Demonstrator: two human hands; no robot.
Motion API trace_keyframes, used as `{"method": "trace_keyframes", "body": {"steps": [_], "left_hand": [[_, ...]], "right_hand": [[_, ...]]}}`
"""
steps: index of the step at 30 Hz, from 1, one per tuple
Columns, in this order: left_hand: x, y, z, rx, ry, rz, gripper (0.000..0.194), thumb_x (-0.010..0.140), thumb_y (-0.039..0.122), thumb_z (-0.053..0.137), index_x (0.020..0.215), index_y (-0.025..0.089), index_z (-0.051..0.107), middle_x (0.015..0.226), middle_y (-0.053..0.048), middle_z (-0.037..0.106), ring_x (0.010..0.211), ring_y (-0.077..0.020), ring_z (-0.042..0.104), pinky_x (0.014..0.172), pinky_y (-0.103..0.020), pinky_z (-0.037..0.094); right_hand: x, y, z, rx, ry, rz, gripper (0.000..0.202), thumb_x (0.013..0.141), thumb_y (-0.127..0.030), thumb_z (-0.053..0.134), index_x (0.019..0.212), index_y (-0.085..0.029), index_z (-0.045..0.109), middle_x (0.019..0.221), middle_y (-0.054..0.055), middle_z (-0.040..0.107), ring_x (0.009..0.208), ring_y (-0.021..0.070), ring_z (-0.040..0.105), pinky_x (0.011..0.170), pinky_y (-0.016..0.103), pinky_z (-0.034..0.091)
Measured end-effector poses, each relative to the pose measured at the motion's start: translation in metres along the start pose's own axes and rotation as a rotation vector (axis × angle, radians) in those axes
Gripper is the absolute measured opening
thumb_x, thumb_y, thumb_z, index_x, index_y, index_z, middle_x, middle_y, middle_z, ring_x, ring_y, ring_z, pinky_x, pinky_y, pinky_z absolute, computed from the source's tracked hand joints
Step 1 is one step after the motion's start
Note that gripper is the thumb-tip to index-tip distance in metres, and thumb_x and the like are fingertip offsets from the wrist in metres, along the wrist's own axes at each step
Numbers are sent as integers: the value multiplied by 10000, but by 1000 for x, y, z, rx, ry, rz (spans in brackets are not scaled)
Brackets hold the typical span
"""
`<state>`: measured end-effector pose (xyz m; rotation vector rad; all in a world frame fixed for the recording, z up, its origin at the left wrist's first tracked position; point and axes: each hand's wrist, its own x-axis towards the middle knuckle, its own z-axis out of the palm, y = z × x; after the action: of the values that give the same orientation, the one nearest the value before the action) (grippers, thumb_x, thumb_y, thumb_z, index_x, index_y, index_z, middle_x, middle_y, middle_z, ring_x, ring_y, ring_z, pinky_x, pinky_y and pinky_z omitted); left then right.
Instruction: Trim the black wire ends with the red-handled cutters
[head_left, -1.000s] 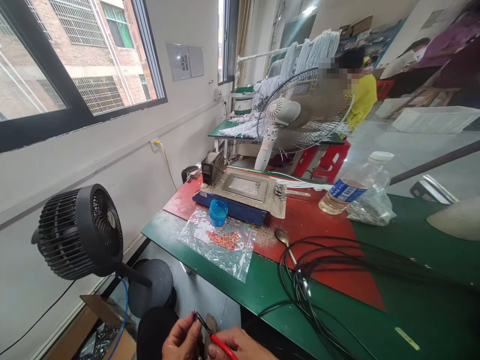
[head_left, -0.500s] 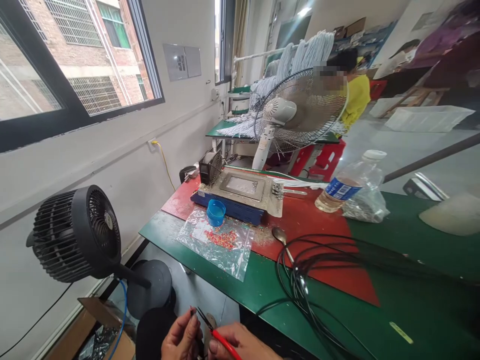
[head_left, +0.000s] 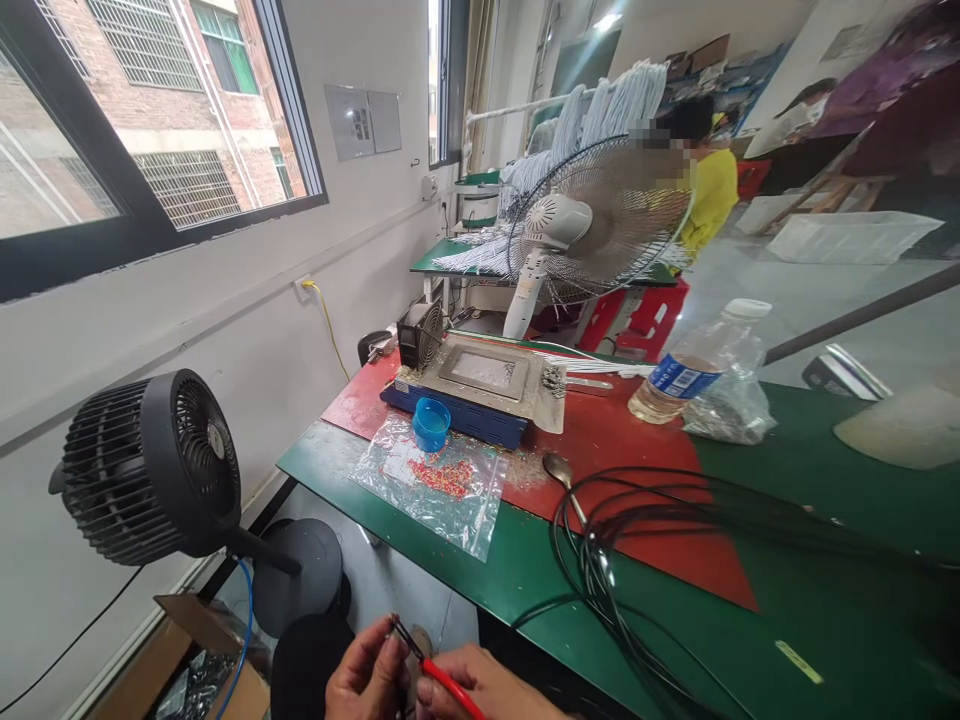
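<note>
At the bottom edge, below the table's near side, my left hand (head_left: pixel 367 675) pinches the dark tip of a thin wire (head_left: pixel 405 640). My right hand (head_left: pixel 487 690) holds the same wire where its red sleeve (head_left: pixel 450 688) begins. Both hands are partly cut off by the frame. On the green table (head_left: pixel 517 580) just above them lies a clear bag of small red pieces (head_left: pixel 435 483) with a blue cap (head_left: pixel 431 424) at its far end. A coil of black cable (head_left: pixel 637 560) lies to the right of the bag, next to a metal spoon (head_left: pixel 562 472).
A blue-based heating plate (head_left: pixel 480 385) and a small black fan (head_left: pixel 420 335) sit on the red mat (head_left: pixel 615 440). A water bottle (head_left: pixel 697 365) lies right of them. A black floor fan (head_left: pixel 150 465) stands left, a white fan (head_left: pixel 600 220) behind, a person in yellow (head_left: pixel 712 190) beyond.
The view has shifted slightly. My hands stay together on the wire, with small finger movements at its tip.
</note>
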<state>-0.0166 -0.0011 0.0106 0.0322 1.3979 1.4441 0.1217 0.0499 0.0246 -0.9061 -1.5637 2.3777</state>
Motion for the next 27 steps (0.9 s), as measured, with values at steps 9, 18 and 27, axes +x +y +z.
{"method": "trace_keyframes", "body": {"steps": [9, 18, 27], "left_hand": [[-2, 2, -2, 261, 130, 175, 478, 393, 424, 796, 780, 159, 703, 425, 36, 589, 406, -51, 458, 412, -147, 375], [2, 2, -8, 448, 76, 347, 311, 499, 417, 741, 743, 226, 717, 534, 52, 614, 492, -40, 491, 495, -118, 381], [0, 1, -7, 413, 94, 349, 317, 490, 396, 752, 751, 219, 715, 663, 31, 682, 587, -55, 554, 553, -97, 407]], "right_hand": [[-2, -4, 1, -34, 20, 47, 638, 659, -710, 513, 717, -90, 650, 498, -42, 378, 447, 46, 285, 436, 211, 168], [-1, -3, 2, -49, 73, 92, 628, 659, -705, 509, 707, -96, 650, 469, -43, 376, 427, 48, 291, 438, 214, 182], [-3, -7, 3, -50, 58, 94, 621, 667, -683, 507, 729, -90, 678, 476, -42, 389, 412, 41, 292, 428, 212, 190]]}}
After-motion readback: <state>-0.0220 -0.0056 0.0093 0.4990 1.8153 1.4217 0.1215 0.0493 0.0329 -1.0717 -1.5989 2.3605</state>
